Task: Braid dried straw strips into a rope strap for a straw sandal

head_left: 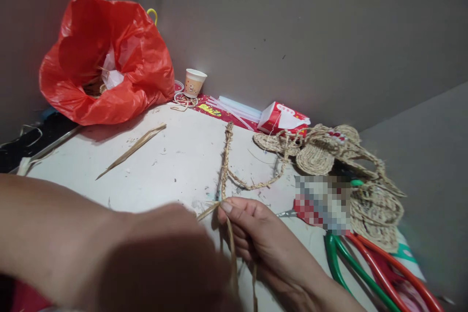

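Note:
A braided straw cord (225, 161) runs up the white table from my right hand (252, 229). The thumb and fingers of that hand are closed around the cord's lower end. Loose straw strands (232, 248) hang below the pinch, and one strand (207, 211) points left toward my left hand (168, 253). The left hand is large and blurred in the foreground, just left of the right one; its fingers are smeared and mostly hidden, so any grip there is not visible. A thinner braided length (252, 186) curves rightward from the cord.
A red plastic bag (146, 58) stands at the back left, near a paper cup (194, 83). One dry straw leaf (131, 151) lies on the table (183, 151). Rightward are a red tissue pack (278, 116), coiled straw pieces (315, 157) and green and red handles (369, 263).

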`<action>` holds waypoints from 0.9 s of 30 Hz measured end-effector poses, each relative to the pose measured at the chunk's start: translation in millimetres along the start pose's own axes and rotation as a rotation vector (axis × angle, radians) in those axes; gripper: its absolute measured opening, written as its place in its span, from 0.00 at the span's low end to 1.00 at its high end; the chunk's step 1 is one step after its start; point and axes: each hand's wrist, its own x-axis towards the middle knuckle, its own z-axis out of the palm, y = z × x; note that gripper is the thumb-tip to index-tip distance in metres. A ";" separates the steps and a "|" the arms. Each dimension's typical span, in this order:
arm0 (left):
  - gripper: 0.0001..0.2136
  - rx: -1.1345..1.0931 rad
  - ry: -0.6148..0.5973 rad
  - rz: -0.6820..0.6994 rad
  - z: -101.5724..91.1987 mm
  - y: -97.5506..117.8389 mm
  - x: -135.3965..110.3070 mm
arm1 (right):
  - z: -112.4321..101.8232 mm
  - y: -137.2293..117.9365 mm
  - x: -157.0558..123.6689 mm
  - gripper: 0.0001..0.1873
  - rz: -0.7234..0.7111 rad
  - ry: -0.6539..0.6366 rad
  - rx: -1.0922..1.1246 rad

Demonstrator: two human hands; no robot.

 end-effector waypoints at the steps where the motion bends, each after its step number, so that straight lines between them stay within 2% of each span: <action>1: 0.13 -0.054 0.027 -0.007 -4.7 -4.4 7.8 | 0.1 -2.0 -0.6 0.16 -0.004 -0.008 0.004; 3: 0.09 -0.414 0.258 -0.216 -5.9 -16.1 26.4 | 0.4 -5.2 -1.6 0.16 -0.006 -0.021 -0.001; 4: 0.06 -0.606 0.271 -0.310 -2.4 -22.0 35.3 | 0.3 -6.2 -1.8 0.16 -0.005 -0.027 -0.008; 6: 0.05 -0.987 0.114 -0.454 9.6 -31.2 47.8 | -0.5 -6.6 -1.4 0.16 -0.013 -0.038 -0.035; 8: 0.05 -1.248 -0.107 -0.495 22.5 -35.0 51.8 | -2.6 -5.6 -0.2 0.17 -0.048 -0.046 -0.076; 9: 0.05 -1.311 -0.185 -0.494 27.1 -35.2 51.2 | -4.0 -5.0 0.4 0.17 -0.066 -0.046 -0.101; 11: 0.06 -1.303 -0.235 -0.452 31.3 -34.5 47.9 | -7.4 -4.7 1.2 0.17 -0.083 -0.050 -0.156; 14: 0.09 -1.111 -0.199 -0.368 28.7 -35.6 44.3 | -12.7 -7.3 0.8 0.18 -0.060 -0.088 -0.290; 19: 0.11 -0.900 -0.205 -0.316 25.1 -42.3 47.4 | -16.9 -12.6 -1.2 0.18 -0.121 -0.059 -0.687; 23: 0.09 -0.857 -0.197 -0.321 27.7 -45.1 49.7 | -13.4 -12.6 -3.3 0.15 -0.263 -0.027 -0.838; 27: 0.10 -0.924 -0.243 -0.331 27.7 -43.7 49.7 | -9.9 -8.5 -4.9 0.15 -0.349 0.013 -0.959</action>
